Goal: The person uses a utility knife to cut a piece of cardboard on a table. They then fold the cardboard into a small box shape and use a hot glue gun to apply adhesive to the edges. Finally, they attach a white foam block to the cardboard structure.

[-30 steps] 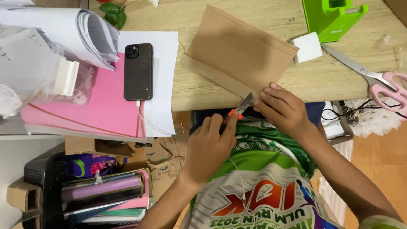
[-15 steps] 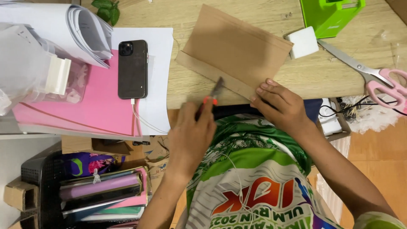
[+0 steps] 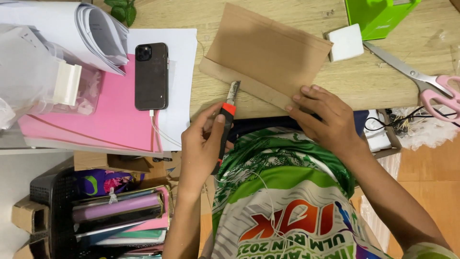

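Cutting: you draw the utility knife [image 3: 225, 125] along the near flap of the cardboard piece [image 3: 266, 55] on the wooden counter [image 3: 383, 81].
Left hand [image 3: 199, 148]: your fingers are curled tight around the knife's black-and-orange handle, blade tip touching the flap.
Right hand [image 3: 326, 117]: your fingers lie flat and spread, pressing the cardboard's near right corner, nothing grasped.
Advice: keep your pressing fingers well clear of the blade's line; hold the blade low and steady, I judge.
Nearby: phone [image 3: 151, 76] on pink paper [image 3: 110, 120] at left; pink-handled scissors [image 3: 421, 84] and white block [image 3: 346, 42] at right.
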